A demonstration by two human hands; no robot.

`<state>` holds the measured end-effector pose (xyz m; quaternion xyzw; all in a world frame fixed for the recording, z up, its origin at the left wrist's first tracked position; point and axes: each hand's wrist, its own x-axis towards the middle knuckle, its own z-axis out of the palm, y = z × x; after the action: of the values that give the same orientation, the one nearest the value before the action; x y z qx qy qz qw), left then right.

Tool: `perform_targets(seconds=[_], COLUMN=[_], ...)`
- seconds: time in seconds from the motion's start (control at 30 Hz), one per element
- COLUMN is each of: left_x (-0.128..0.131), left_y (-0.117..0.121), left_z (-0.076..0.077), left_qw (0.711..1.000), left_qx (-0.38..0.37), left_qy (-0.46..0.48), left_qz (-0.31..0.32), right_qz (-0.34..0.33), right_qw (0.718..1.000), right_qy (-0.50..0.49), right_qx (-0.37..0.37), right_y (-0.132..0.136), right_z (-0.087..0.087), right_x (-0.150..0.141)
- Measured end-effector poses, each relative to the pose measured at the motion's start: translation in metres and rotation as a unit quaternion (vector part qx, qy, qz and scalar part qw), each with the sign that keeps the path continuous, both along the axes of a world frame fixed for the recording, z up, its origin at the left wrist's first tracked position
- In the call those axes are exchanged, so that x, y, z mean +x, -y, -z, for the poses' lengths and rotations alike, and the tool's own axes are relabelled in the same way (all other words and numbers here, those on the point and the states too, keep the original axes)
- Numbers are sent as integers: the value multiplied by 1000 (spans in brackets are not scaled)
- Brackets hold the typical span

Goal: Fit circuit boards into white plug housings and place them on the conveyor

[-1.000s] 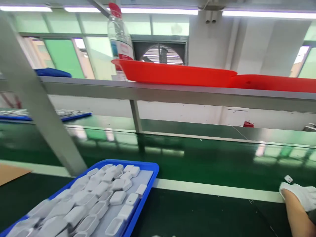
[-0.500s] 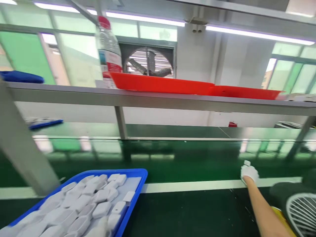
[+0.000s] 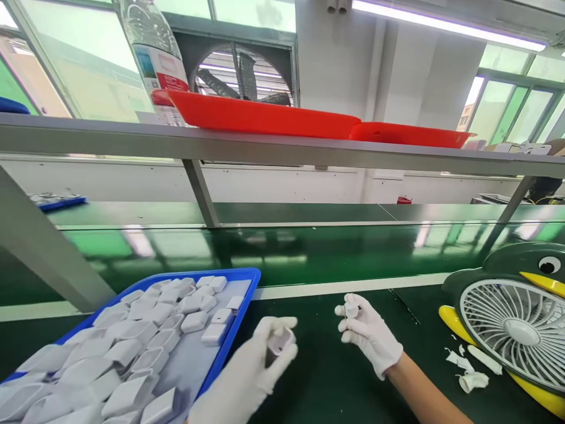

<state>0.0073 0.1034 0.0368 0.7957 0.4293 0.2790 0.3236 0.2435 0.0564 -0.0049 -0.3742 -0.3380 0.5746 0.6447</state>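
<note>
Both my hands wear white gloves. My left hand (image 3: 253, 371) is curled around a small white plastic casing (image 3: 279, 343) just right of the blue tray (image 3: 238, 338). My right hand (image 3: 368, 333) hovers over the dark green table to the right, fingers pinched on a tiny white piece (image 3: 351, 307). The blue tray holds several white plastic casings (image 3: 145, 341) piled loosely.
A penguin-shaped desk fan (image 3: 516, 321) stands at the right, with torn white scraps (image 3: 470, 371) in front of it. A green conveyor belt (image 3: 286, 253) runs behind the table. Above it a grey shelf (image 3: 265, 150) carries red trays (image 3: 265, 115) and a water bottle (image 3: 152, 53).
The view has swung right and down. My right hand pulled back from the belt's edge toward the middle. My left hand came into view holding a casing.
</note>
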Motion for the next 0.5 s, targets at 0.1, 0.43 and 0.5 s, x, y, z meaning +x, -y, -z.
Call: perform_targets(seconds=[0.1,0.43,0.5], left_x=[20,22,22], left_y=[7,2,1], left_z=[14,50,49], left_qw=[994,977,969], left_qx=[-57,-156,-190], left_qy=[0,84,96], left_qz=[92,115,126], right_qz=[-34,-73,-86], right_qw=[994,995,995], right_qy=[-103,-27,-8], right_qx=[-26,-59,-50], right_y=[7,12,14], right_z=[12,54,53], right_x=[-14,-26,-26])
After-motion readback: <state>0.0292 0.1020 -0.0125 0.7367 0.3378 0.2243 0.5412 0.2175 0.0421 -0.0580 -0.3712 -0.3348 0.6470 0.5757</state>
